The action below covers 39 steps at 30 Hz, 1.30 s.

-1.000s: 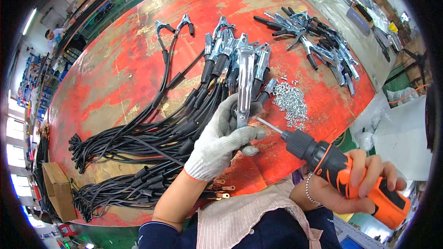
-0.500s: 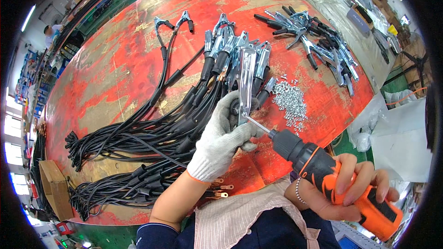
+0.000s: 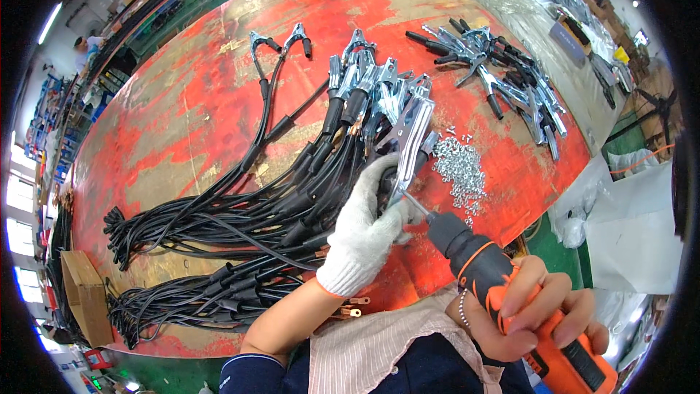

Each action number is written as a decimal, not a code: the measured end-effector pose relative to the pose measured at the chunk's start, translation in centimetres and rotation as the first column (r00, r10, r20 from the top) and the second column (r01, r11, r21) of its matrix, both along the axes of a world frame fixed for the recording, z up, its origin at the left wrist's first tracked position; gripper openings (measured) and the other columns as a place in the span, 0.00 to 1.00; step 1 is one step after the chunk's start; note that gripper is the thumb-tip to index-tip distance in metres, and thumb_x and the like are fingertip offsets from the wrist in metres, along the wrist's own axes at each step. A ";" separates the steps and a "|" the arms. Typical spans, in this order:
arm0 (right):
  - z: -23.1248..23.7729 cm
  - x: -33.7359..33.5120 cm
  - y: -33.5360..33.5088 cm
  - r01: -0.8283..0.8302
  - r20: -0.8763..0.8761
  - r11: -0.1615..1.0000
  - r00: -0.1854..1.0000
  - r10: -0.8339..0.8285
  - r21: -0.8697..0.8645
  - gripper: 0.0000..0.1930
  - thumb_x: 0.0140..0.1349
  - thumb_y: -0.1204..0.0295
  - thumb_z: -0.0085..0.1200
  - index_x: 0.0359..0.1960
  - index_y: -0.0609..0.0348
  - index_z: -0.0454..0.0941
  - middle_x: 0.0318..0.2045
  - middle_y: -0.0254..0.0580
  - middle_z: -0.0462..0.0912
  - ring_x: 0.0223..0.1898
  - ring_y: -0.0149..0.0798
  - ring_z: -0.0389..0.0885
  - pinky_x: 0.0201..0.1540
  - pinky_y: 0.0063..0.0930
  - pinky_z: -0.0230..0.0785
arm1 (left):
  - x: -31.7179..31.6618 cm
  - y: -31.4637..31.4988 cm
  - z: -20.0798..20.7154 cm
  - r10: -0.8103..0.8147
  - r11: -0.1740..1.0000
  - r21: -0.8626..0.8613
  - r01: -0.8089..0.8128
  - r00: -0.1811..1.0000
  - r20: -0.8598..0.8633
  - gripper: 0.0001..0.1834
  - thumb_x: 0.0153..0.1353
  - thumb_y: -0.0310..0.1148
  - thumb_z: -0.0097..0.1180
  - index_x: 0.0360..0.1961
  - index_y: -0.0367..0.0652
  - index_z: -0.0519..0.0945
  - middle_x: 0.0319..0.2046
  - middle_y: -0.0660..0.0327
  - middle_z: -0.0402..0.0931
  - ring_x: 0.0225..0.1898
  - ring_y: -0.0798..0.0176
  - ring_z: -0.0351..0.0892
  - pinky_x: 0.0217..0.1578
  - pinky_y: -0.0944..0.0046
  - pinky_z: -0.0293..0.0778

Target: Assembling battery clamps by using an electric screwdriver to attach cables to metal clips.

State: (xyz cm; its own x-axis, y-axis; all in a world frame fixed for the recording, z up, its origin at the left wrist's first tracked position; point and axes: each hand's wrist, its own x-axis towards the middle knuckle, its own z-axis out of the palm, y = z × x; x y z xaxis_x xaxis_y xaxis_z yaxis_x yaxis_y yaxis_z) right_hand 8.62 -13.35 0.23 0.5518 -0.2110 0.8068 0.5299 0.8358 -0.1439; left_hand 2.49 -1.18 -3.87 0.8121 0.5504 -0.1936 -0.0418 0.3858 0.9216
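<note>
Silver clamp (image 3: 414,147), long and shiny, is up over the big table (image 3: 182,102), tipped a little to the right at its top. The left hand (image 3: 364,230), in a white glove, has its fingers closed around the low end of the clamp. The bare right hand (image 3: 539,306) is wrapped tight around an orange and black power screwdriver (image 3: 470,252). Its thin metal tip (image 3: 417,203) points at the low end of the clamp, but I cannot tell if they touch. Just right of the clamp is a heap of tiny silver metal bits (image 3: 459,171). Behind the clamp lie more silver clamps (image 3: 359,76) on black cables (image 3: 211,222), and the cables run off to the left. Nearer the person is another bunch of black cables (image 3: 204,295), with copper ends (image 3: 355,312) by the striped apron (image 3: 364,350). Farther off, to the right, is a messy pile of clamps (image 3: 514,84) with black handles. The table is red with worn brown patches, and a cardboard box (image 3: 86,295) sits at its left edge.
</note>
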 end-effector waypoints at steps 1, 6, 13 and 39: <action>-0.3 -0.1 -0.4 0.001 -0.017 1.000 1.000 -0.001 0.001 0.34 0.43 0.88 0.52 0.54 0.45 0.63 0.36 0.28 0.68 0.22 0.25 0.68 0.27 0.18 0.62 | 0.0 0.0 0.2 -0.011 1.000 -0.005 0.011 1.000 -0.016 0.32 0.53 0.21 0.49 0.61 0.37 0.56 0.43 0.57 0.69 0.33 0.70 0.73 0.27 0.71 0.73; 0.7 0.2 -0.4 -0.067 -0.012 0.926 0.997 0.077 0.371 0.30 0.45 0.86 0.53 0.52 0.45 0.66 0.38 0.26 0.70 0.23 0.25 0.69 0.28 0.17 0.63 | -0.6 0.9 1.1 -0.068 0.991 0.112 0.074 0.996 -0.054 0.32 0.55 0.21 0.49 0.61 0.36 0.53 0.43 0.53 0.70 0.33 0.68 0.75 0.24 0.73 0.75; -0.9 1.7 -3.5 -0.350 -0.179 0.931 0.914 0.364 0.106 0.28 0.47 0.81 0.61 0.52 0.52 0.67 0.36 0.36 0.76 0.28 0.33 0.75 0.31 0.23 0.70 | -2.0 3.2 5.9 0.109 0.421 0.898 0.130 0.975 -0.192 0.23 0.55 0.28 0.56 0.51 0.36 0.65 0.30 0.56 0.78 0.25 0.64 0.79 0.23 0.63 0.74; -8.3 7.5 0.7 -0.564 -0.771 0.798 0.598 0.218 -0.212 0.35 0.58 0.72 0.55 0.64 0.55 0.50 0.43 0.44 0.75 0.31 0.29 0.72 0.30 0.26 0.69 | 6.4 24.6 1.4 0.610 0.014 0.983 0.181 0.777 -0.152 0.21 0.60 0.44 0.50 0.48 0.40 0.73 0.40 0.46 0.77 0.43 0.45 0.77 0.44 0.57 0.71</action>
